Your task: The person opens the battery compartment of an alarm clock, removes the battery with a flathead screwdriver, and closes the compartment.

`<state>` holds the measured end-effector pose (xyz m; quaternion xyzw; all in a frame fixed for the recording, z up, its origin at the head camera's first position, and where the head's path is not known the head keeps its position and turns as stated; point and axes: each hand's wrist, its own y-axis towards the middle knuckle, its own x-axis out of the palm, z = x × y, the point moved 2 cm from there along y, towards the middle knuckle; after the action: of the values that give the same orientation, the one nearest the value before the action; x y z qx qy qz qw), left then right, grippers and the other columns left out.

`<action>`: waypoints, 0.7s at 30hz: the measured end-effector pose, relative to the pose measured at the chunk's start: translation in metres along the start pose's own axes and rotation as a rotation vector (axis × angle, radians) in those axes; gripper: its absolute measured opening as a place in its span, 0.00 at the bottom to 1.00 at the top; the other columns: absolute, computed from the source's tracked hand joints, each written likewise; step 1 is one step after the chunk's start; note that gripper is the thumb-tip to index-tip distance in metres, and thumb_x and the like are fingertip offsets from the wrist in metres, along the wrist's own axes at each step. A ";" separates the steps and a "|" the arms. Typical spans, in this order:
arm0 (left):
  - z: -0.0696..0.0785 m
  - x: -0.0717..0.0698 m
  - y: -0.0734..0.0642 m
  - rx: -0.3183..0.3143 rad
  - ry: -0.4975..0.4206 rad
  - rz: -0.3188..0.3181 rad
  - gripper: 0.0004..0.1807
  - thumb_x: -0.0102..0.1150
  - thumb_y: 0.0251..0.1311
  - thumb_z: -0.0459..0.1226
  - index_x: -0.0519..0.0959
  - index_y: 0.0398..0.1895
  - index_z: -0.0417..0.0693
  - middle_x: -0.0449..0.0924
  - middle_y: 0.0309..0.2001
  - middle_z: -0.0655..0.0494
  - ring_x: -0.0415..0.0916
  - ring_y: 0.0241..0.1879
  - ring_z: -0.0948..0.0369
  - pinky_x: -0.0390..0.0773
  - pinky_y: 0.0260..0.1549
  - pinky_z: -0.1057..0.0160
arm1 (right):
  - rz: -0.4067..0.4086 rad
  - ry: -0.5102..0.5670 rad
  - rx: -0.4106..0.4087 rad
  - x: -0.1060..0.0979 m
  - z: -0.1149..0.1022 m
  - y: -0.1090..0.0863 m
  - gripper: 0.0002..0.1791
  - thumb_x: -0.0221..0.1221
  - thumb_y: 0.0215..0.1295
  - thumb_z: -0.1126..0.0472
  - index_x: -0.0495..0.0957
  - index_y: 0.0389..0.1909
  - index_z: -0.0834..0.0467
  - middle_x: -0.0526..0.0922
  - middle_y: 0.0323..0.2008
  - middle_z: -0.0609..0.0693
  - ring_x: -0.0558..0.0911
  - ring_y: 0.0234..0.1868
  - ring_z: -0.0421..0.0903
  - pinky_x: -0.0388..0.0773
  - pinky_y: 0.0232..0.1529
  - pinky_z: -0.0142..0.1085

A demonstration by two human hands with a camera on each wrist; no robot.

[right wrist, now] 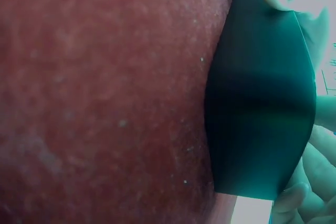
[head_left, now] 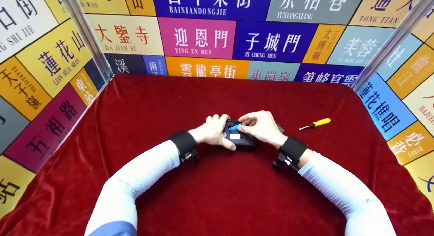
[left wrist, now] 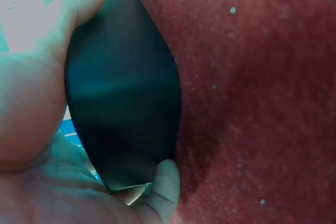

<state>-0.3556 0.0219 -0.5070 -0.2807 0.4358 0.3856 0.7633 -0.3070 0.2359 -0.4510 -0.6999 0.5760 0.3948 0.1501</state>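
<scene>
A black box-shaped device (head_left: 249, 143) with an opening and a white label on its upper face sits on the red cloth. My left hand (head_left: 214, 130) grips its left side, with the thumb along the near edge. From the right, my right hand (head_left: 259, 125) reaches over the device and pinches a blue battery (head_left: 234, 127) at the opening, its right end covered by the fingers. Both wrist views show the smooth dark side of the device (left wrist: 123, 87), (right wrist: 260, 98); the battery is hidden there.
A yellow-handled screwdriver (head_left: 315, 124) lies on the red cloth (head_left: 237, 195) to the right. Part of a dark flat piece (head_left: 280, 128) shows just beyond my right hand. Sign-covered panels (head_left: 200, 37) and metal posts (head_left: 390, 42) stand around the table.
</scene>
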 end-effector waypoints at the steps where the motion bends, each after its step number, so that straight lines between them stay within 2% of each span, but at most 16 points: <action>1: -0.001 0.000 0.001 0.001 0.007 0.002 0.66 0.90 0.36 0.66 0.66 0.76 0.48 0.76 0.64 0.35 0.71 0.62 0.38 0.81 0.64 0.42 | -0.010 -0.017 -0.018 0.000 -0.001 0.000 0.12 0.80 0.64 0.60 0.96 0.47 0.57 0.97 0.37 0.54 0.94 0.34 0.48 0.79 0.35 0.24; 5: 0.001 -0.002 -0.001 -0.009 -0.001 -0.003 0.66 0.90 0.36 0.67 0.66 0.77 0.48 0.76 0.64 0.35 0.70 0.63 0.38 0.80 0.65 0.43 | -0.019 -0.086 -0.097 0.000 -0.003 0.001 0.10 0.79 0.64 0.61 0.97 0.45 0.56 0.97 0.37 0.53 0.92 0.32 0.50 0.77 0.34 0.27; 7: 0.005 -0.006 -0.005 -0.012 -0.017 -0.009 0.66 0.90 0.37 0.66 0.66 0.77 0.48 0.75 0.65 0.34 0.70 0.63 0.38 0.79 0.65 0.43 | -0.011 -0.097 -0.111 -0.001 -0.003 0.001 0.08 0.79 0.64 0.61 0.97 0.44 0.56 0.97 0.37 0.54 0.91 0.31 0.50 0.76 0.33 0.27; 10: 0.014 -0.014 -0.015 -0.010 -0.032 -0.017 0.64 0.90 0.40 0.63 0.66 0.76 0.46 0.75 0.64 0.34 0.70 0.62 0.38 0.81 0.64 0.43 | -0.007 -0.080 -0.099 -0.002 -0.002 0.000 0.08 0.79 0.64 0.62 0.97 0.43 0.57 0.97 0.37 0.54 0.93 0.32 0.50 0.77 0.33 0.25; 14: 0.025 -0.023 -0.027 -0.008 -0.041 -0.025 0.62 0.90 0.42 0.61 0.66 0.76 0.45 0.76 0.63 0.35 0.71 0.62 0.40 0.83 0.62 0.42 | -0.012 -0.016 -0.040 -0.007 -0.001 -0.003 0.09 0.79 0.65 0.62 0.97 0.45 0.58 0.97 0.38 0.56 0.96 0.36 0.51 0.78 0.34 0.20; 18: 0.020 -0.019 -0.022 -0.003 -0.031 -0.024 0.63 0.89 0.42 0.63 0.66 0.77 0.45 0.76 0.64 0.35 0.71 0.63 0.39 0.82 0.64 0.43 | -0.001 0.030 0.007 -0.013 0.000 -0.009 0.10 0.78 0.65 0.62 0.96 0.46 0.58 0.97 0.39 0.56 0.96 0.39 0.50 0.79 0.35 0.18; 21: 0.010 -0.010 -0.012 0.002 -0.010 -0.012 0.64 0.89 0.41 0.64 0.66 0.77 0.46 0.76 0.63 0.35 0.71 0.62 0.40 0.81 0.64 0.44 | 0.015 0.044 0.033 -0.018 0.004 -0.012 0.10 0.79 0.65 0.62 0.96 0.47 0.58 0.97 0.39 0.56 0.96 0.39 0.50 0.79 0.36 0.19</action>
<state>-0.3446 0.0196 -0.4920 -0.2806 0.4308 0.3821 0.7679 -0.2979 0.2539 -0.4435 -0.7013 0.5909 0.3711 0.1458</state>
